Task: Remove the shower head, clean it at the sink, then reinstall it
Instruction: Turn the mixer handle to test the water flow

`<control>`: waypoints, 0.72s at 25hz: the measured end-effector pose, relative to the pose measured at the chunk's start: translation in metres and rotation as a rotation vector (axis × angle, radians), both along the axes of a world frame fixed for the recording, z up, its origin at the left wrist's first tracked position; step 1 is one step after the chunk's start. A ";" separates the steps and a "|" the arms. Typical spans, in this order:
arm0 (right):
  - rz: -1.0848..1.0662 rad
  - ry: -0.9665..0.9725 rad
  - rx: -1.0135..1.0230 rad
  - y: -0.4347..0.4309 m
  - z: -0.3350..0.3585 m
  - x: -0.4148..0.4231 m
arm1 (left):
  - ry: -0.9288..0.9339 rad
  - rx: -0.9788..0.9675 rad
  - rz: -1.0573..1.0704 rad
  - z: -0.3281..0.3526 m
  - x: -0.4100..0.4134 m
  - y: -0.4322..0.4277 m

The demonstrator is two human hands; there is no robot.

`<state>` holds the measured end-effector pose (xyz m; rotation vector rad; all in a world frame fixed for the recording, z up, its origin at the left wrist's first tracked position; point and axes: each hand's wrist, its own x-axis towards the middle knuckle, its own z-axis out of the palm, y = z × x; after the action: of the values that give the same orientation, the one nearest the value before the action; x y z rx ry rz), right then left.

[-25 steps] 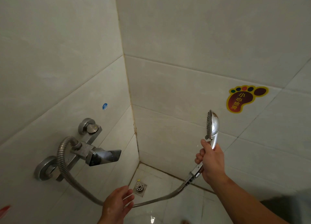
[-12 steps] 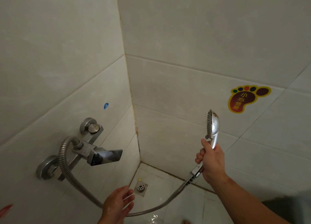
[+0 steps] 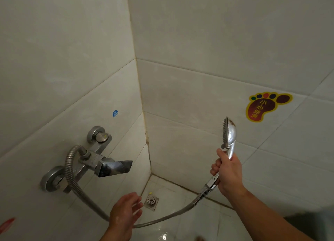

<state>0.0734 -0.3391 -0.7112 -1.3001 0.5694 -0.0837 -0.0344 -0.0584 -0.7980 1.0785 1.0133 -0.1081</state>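
Here it is: the shower head (image 3: 229, 132) is gripped by its handle in the right hand (image 3: 228, 170), well to the right of the mixer tap (image 3: 94, 161) and slightly above its level. It is held upright, with the chrome back turned to the camera and the nozzle face turned left, toward the tap. Brown spotting can be seen on the chrome. Fingers and thumb are wrapped round the handle, just above the nut where the hose (image 3: 72, 177) is joined.

From that joint the metal hose is seen dropping down and left, sagging below the tap, then climbing in a loop to a fitting on the tap's top, where it is connected.

The left hand (image 3: 124, 215) is held out below and to the right of the tap, fingers straight and loosely spread, with nothing held in it. The hose is crossed by that hand at the bottom of the sag; whether it is touched cannot be told.

The tap is fixed to the wall by two round flanges, and its flat lever (image 3: 115, 168) is pointed right. A floor drain (image 3: 151, 201) is seen below and right of the tap, between the two hands. A small blue sticker (image 3: 115, 113) is stuck on the tile above the tap. A foot-shaped sticker (image 3: 263, 106) is up on the wall far to the tap's right, above the shower head.
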 end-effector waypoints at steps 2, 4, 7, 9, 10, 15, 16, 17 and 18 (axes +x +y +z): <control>0.003 -0.006 0.003 0.000 0.000 0.001 | -0.150 0.130 -0.008 0.022 0.011 0.003; 0.008 -0.005 0.011 0.003 0.000 0.003 | -0.269 0.273 -0.029 0.045 0.025 0.010; 0.008 -0.004 0.027 0.006 -0.001 0.004 | -0.312 0.448 -0.047 0.061 0.040 0.017; 0.014 -0.005 0.035 0.007 -0.001 0.004 | -0.338 0.475 -0.047 0.060 0.042 0.021; 0.016 -0.005 0.037 0.008 -0.001 0.004 | -0.342 0.478 -0.056 0.059 0.041 0.022; 0.036 0.002 0.038 0.011 -0.003 0.006 | -0.360 0.484 -0.068 0.055 0.041 0.023; 0.043 0.004 0.037 0.011 -0.004 0.006 | -0.360 0.477 -0.068 0.055 0.041 0.024; 0.049 0.007 0.036 0.012 -0.004 0.006 | -0.356 0.464 -0.070 0.054 0.042 0.026; 0.053 0.011 0.035 0.012 -0.004 0.006 | -0.347 0.448 -0.074 0.053 0.043 0.028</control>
<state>0.0797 -0.3268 -0.7155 -1.2812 0.5434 -0.0229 0.0083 -0.0307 -0.7450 1.4823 0.6958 0.2515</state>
